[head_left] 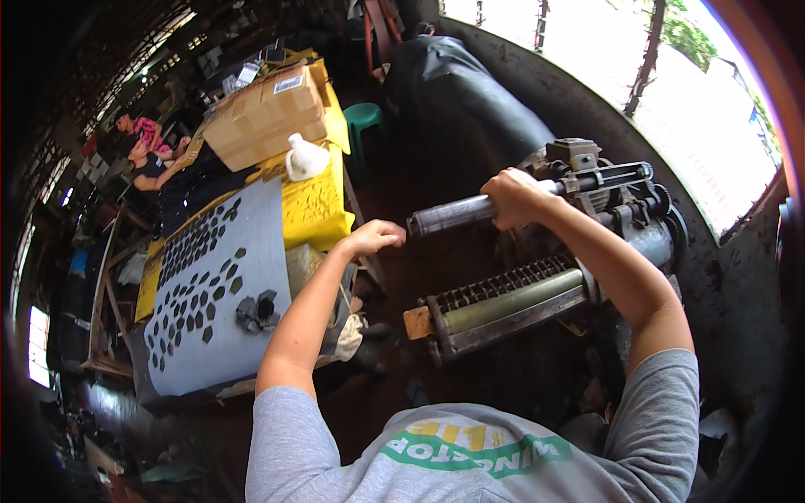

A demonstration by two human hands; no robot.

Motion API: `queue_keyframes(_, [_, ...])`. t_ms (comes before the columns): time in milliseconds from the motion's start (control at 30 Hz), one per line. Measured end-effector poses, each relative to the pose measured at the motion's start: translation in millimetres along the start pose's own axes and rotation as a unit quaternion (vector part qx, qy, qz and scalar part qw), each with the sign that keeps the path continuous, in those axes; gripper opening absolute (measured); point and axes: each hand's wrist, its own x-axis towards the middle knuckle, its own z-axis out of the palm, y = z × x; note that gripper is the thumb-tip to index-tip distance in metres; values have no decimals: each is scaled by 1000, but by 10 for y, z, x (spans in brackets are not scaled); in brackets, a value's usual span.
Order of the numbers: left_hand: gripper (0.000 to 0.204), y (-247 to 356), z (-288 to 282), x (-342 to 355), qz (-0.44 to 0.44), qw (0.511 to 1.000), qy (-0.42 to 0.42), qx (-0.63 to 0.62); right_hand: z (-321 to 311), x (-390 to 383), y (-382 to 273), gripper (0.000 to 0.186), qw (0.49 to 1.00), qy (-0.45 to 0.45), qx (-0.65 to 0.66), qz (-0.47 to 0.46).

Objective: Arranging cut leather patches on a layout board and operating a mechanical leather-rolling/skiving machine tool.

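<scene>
A bare metal roller juts leftward from a greasy machine with gears and a motor. My right hand is wrapped around this roller, close to the machine's body. Just off its free end is my left hand, fingers curled in; whatever they hold, if anything, is hidden. Below both hands lies a greenish lower roller in a metal frame, with a row of wire coils along its far side. An orange-brown block sits at the frame's left end.
At left, a table bears a grey sheet with many dark cut pieces, a cardboard box, a white plastic container and yellow cloth. Behind stand a green stool and a black-covered bulk. Two people sit beyond the table.
</scene>
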Motion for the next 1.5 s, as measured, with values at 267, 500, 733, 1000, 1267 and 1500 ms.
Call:
queue_keyframes(267, [28, 1238, 122, -360, 58, 930, 333, 148, 8, 5, 11, 20, 1000, 12, 16, -10])
queue_keyframes(500, [43, 1478, 787, -307, 176, 731, 353, 557, 11, 1, -8, 22, 1000, 4, -8, 8])
queue_keyframes(733, [18, 1550, 561, -130, 85, 831, 225, 502, 20, -22, 13, 22, 999, 35, -8, -16])
queue_keyframes(1000, [20, 1678, 164, 22, -88, 970, -87, 207, 80, -29, 30, 19, 999, 46, -18, -20])
queue_keyframes(1267, [30, 1256, -3, 185, -81, 883, -390, -248, 131, -69, 12, 19, 995, 84, -40, -22])
queue_keyframes(1500, [59, 449, 181, 160, -73, 834, -401, -370, 170, -67, 24, 22, 991, 107, -73, -27])
